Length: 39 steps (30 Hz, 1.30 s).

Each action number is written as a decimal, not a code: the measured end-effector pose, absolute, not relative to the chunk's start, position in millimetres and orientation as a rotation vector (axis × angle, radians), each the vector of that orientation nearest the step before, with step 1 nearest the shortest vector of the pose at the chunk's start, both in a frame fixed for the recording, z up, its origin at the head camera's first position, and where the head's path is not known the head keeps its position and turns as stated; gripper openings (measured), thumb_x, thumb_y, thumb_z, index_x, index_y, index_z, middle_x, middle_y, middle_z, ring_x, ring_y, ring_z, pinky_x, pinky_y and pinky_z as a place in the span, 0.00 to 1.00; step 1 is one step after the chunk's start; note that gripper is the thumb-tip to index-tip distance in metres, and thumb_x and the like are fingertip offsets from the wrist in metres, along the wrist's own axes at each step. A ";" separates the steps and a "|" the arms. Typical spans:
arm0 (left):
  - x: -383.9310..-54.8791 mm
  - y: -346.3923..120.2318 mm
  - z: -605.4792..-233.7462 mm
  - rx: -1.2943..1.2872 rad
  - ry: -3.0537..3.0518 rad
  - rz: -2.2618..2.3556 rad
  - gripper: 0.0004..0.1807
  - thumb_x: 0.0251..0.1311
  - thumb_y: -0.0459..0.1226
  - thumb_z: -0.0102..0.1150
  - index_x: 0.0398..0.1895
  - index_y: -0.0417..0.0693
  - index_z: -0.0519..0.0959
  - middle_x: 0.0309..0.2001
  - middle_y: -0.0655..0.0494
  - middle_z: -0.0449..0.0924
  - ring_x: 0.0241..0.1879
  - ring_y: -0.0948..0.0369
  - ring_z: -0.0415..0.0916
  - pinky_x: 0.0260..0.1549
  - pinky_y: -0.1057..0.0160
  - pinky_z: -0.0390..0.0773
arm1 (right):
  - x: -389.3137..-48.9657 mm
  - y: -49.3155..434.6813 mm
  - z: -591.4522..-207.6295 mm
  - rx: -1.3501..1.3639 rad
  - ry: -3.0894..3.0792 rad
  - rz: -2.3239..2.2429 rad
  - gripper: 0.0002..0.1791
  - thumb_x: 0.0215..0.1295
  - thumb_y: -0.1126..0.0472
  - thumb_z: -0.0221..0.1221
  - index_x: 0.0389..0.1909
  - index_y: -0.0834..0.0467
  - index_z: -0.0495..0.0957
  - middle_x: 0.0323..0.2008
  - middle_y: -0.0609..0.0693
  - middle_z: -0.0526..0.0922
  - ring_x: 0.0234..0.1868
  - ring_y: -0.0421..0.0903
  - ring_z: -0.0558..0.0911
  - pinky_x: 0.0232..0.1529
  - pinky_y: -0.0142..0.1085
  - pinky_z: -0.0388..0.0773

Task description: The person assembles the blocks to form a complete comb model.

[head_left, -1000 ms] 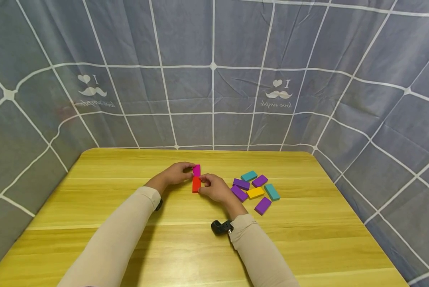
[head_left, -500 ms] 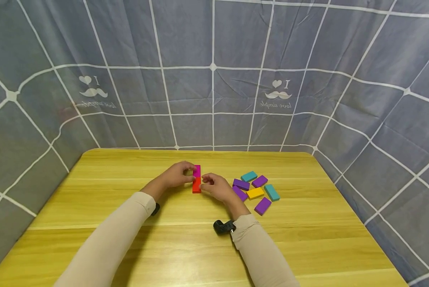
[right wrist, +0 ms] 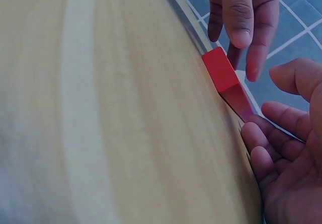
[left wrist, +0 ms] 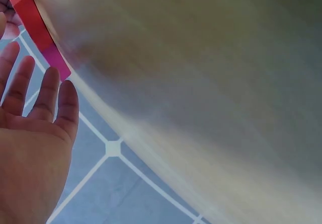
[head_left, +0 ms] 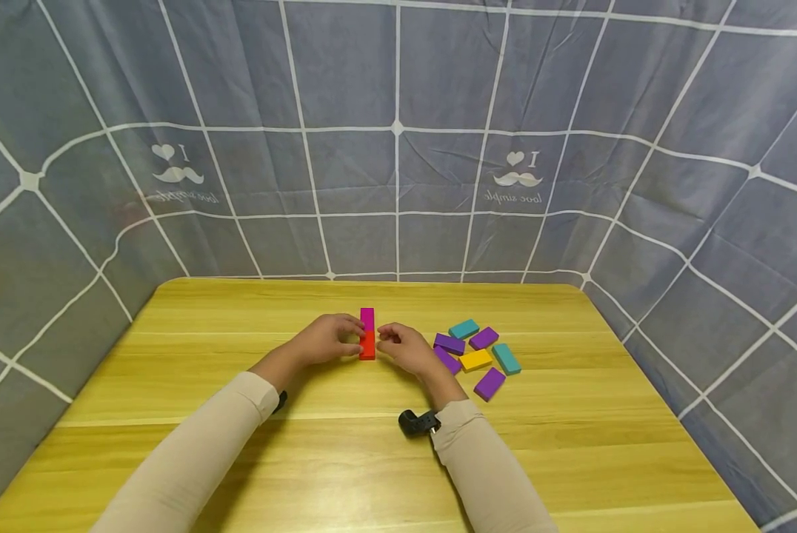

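Observation:
A magenta block [head_left: 367,317] and a red block [head_left: 368,346] lie end to end in a straight line on the table, the red one nearer the person. On their left side is my left hand [head_left: 328,339], its fingers spread and loosely bent, fingertips right at the blocks' edge. My right hand [head_left: 408,349] hovers a small gap to the right of the red block, with fingers loosely bent and nothing in them. In the right wrist view, the red block [right wrist: 221,72] sits between the two hands. The left wrist view shows the left fingers [left wrist: 45,90] extended near the magenta block [left wrist: 57,62].
To the right lies a loose group: several purple blocks [head_left: 489,384], two teal blocks [head_left: 507,358] and a yellow block [head_left: 475,360]. The wooden table [head_left: 345,459] ends at a grey curtain [head_left: 352,170] with white lines, hung behind and at both sides.
My right hand has drawn slightly right, off the red block. The left hand has slid from the magenta block toward the person, its fingers loosening. Both blocks keep their line.

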<state>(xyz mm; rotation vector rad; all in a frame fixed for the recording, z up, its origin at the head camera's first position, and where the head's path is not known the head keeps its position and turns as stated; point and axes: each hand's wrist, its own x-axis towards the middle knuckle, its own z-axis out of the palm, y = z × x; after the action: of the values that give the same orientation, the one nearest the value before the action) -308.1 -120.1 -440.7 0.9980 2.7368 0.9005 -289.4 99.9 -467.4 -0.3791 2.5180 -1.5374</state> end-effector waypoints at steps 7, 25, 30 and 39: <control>-310.3 -120.7 -444.7 1.061 2.724 0.854 0.15 0.61 0.38 0.67 0.48 0.38 0.85 0.56 0.46 0.79 0.60 0.47 0.73 0.63 0.48 0.68 | -290.5 100.4 -468.9 -0.371 2.517 -1.564 0.17 0.68 0.59 0.61 0.55 0.61 0.78 0.43 0.51 0.80 0.45 0.47 0.76 0.47 0.38 0.75; -308.4 -117.7 -446.1 1.090 2.712 0.874 0.08 0.62 0.35 0.66 0.41 0.40 0.85 0.54 0.45 0.79 0.54 0.49 0.76 0.58 0.50 0.74 | -282.2 106.7 -453.6 -0.442 2.502 -1.518 0.18 0.71 0.61 0.58 0.59 0.61 0.76 0.51 0.54 0.80 0.51 0.50 0.78 0.52 0.43 0.77; -309.8 -117.6 -448.9 1.064 2.703 0.894 0.07 0.61 0.35 0.67 0.40 0.41 0.85 0.53 0.47 0.79 0.52 0.51 0.76 0.55 0.52 0.75 | -274.7 125.3 -442.1 -0.548 2.488 -1.467 0.21 0.71 0.59 0.58 0.62 0.61 0.74 0.58 0.55 0.78 0.52 0.50 0.78 0.53 0.45 0.77; -307.3 -118.1 -446.8 1.065 2.697 0.899 0.06 0.62 0.35 0.66 0.39 0.42 0.85 0.54 0.47 0.77 0.50 0.52 0.76 0.54 0.52 0.76 | -260.2 170.0 -426.6 -0.568 2.586 -1.364 0.21 0.71 0.61 0.58 0.62 0.62 0.74 0.56 0.59 0.78 0.50 0.50 0.78 0.45 0.42 0.77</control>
<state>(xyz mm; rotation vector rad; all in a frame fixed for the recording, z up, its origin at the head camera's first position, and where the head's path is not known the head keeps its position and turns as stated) -307.3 -118.1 -446.8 1.0648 2.6967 0.8987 -260.2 170.0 -426.6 -0.5678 2.5860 -1.3636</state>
